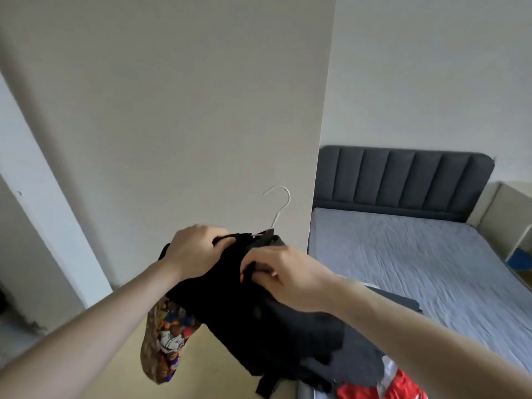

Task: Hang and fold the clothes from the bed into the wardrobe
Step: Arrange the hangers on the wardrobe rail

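A black garment (253,321) with a colourful printed panel (165,338) hangs from a white hanger (277,208) in front of me. My left hand (195,251) grips the garment's top at the left shoulder. My right hand (283,273) pinches the black fabric at the right shoulder, just below the hook. The hanger's bar is hidden under the cloth. A pile of dark grey and red-and-white clothes (371,381) lies on the near corner of the bed (417,263).
A pale wardrobe side panel (187,110) rises directly behind the hanger. The bed has a grey sheet and a dark padded headboard (403,180). A beige cabinet (512,214) stands at the far right. A white door frame (43,197) runs down the left.
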